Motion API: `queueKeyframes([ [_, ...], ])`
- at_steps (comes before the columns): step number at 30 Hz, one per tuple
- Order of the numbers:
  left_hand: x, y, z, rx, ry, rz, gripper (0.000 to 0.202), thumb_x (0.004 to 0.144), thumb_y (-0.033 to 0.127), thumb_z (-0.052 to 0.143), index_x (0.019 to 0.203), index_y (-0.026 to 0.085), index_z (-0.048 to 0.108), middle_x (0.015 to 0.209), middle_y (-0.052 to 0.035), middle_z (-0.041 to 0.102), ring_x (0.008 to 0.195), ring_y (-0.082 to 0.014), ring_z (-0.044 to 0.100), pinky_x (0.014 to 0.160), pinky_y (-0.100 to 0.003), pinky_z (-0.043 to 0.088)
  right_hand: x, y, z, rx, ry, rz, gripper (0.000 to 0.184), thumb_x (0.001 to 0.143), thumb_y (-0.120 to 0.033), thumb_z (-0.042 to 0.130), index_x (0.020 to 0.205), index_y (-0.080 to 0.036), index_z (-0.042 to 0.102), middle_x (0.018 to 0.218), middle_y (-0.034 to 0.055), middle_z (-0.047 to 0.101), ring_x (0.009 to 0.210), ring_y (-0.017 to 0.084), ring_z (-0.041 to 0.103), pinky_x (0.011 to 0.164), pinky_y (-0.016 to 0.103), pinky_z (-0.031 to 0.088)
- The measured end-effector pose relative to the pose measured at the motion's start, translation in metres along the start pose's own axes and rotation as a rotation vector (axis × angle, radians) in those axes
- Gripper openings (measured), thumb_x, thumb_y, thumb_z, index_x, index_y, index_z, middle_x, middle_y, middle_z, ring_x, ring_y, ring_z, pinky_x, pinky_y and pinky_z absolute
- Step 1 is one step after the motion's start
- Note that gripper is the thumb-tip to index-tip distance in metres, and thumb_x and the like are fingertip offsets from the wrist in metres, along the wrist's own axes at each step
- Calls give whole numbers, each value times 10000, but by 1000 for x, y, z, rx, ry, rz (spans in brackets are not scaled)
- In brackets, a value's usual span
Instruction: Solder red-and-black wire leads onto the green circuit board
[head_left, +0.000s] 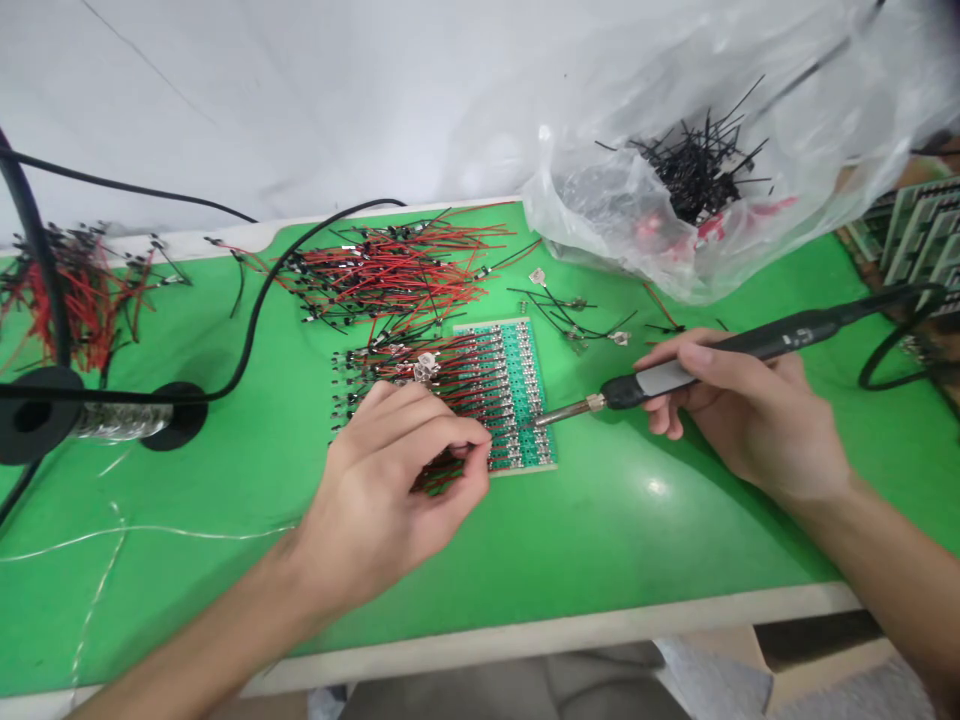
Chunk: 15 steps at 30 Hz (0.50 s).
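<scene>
A green circuit board panel (519, 385) lies on the green mat with rows of red and black wires (420, 375) attached along its left side. My left hand (397, 490) rests over the lower wires, fingers pinched together on them near the board's lower left. My right hand (739, 410) grips a soldering iron (675, 375) by its grey and black handle. The iron's metal tip (541, 421) touches the board's right side.
A loose heap of red and black wires (390, 265) lies behind the board, another heap (71, 285) at far left. A clear plastic bag (720, 160) of black wires sits at back right. A solder spool (97, 415) and black cable are at left. More boards (922, 235) stand at far right.
</scene>
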<state>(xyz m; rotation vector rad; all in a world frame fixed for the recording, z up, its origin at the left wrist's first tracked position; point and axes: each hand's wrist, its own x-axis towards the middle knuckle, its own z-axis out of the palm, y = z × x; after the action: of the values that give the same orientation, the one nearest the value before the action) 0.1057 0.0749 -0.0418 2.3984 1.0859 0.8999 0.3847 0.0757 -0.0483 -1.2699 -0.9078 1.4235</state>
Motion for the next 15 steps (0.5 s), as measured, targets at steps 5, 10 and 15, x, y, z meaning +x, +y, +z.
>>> queueKeyframes([
  [5,0,0,4,-16,22,-22,127,824,88,704,884,199,691,762,20,689,694,-120,566,711,-318,465,1,1,1,-15,9,-10,158,781,-321,772,775,-169,815,588,44,730,448,170,669,389,246,514],
  [10,0,0,7,-31,29,-25,126,821,81,700,882,191,692,748,18,683,687,-118,555,705,-320,478,1,2,1,-25,3,-17,159,785,-330,773,781,-177,817,590,43,730,446,172,667,389,255,513],
  [15,-1,-2,8,-35,31,-19,134,811,68,707,870,187,696,743,21,684,689,-114,550,714,-316,492,0,2,-1,-16,0,-14,157,794,-309,762,791,-162,816,610,50,740,452,169,673,395,246,512],
])
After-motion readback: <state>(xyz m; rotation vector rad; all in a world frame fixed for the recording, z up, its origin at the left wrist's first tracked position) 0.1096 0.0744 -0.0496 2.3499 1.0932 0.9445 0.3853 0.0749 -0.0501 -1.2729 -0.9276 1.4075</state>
